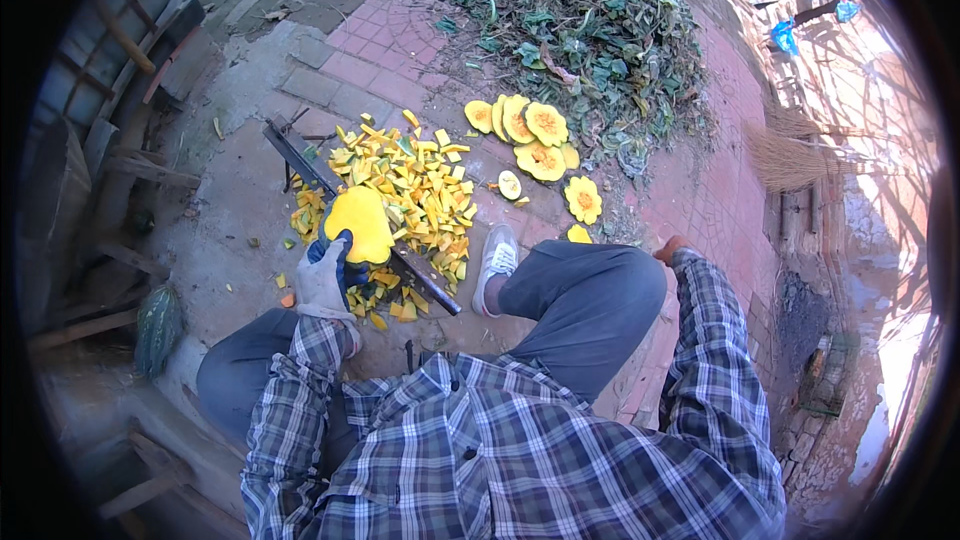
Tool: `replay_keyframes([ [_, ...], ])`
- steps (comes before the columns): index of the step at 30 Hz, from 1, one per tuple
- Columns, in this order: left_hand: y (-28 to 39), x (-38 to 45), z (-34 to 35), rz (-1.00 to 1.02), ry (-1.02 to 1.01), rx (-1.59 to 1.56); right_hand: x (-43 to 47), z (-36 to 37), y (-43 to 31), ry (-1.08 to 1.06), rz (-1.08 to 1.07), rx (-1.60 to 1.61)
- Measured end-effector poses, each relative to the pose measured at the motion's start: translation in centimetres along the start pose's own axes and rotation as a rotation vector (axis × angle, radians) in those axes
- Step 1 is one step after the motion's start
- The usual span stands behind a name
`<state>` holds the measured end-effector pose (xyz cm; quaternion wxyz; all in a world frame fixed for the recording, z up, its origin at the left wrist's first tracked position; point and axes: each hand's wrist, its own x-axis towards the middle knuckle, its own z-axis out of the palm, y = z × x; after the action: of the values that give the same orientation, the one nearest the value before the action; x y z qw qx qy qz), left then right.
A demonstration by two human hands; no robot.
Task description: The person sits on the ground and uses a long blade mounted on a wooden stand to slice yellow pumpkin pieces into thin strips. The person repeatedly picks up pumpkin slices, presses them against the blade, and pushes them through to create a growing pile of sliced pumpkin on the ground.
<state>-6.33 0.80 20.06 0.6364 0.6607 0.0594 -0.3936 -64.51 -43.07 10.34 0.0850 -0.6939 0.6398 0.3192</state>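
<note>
My left hand (322, 279), in a grey and dark blue work glove, grips a thick yellow pumpkin slice (360, 223) by its lower left edge. The slice is over a long dark metal bar (426, 279) that slants across a heap of chopped pumpkin pieces (409, 180). Some pieces show green rind. My bare right hand (670, 247) is beside my bent right knee, away from the heap; its fingers are partly hidden, so I cannot make out whether it holds anything. Several round pumpkin slices (546, 124) with orange centres lie beyond my shoe.
A large heap of wilted green leaves (585, 37) spreads over the paving at the back. Straw brooms (795, 154) lie at the right. On the left are a whole green pumpkin (159, 330) and wooden boards (135, 495). A small pale cut piece (509, 185) lies near my shoe (498, 262).
</note>
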Motion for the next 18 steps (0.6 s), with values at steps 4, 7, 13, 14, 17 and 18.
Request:
replay_keyframes([
  [4,-0.9,1.0,-2.5,0.032,0.108,0.058,-10.5,17.5,12.2,-0.505,0.474,0.276],
  [7,-1.8,2.2,-3.2,0.062,0.175,-0.060,-19.2,27.4,15.4,-0.597,0.309,0.054],
  [13,-4.6,6.9,-5.8,0.344,0.377,0.176,-22.0,22.4,6.5,-0.169,0.655,1.050],
  [14,-4.6,7.5,-6.2,0.321,0.447,0.262,-20.7,18.5,4.5,0.003,0.539,1.175],
  [17,-6.0,9.7,-8.0,0.307,0.482,0.394,-16.0,5.1,-2.2,0.352,0.175,0.875],
  [18,-6.4,10.3,-8.3,0.322,0.494,0.429,-15.4,0.8,-4.7,0.587,-0.030,0.601],
])
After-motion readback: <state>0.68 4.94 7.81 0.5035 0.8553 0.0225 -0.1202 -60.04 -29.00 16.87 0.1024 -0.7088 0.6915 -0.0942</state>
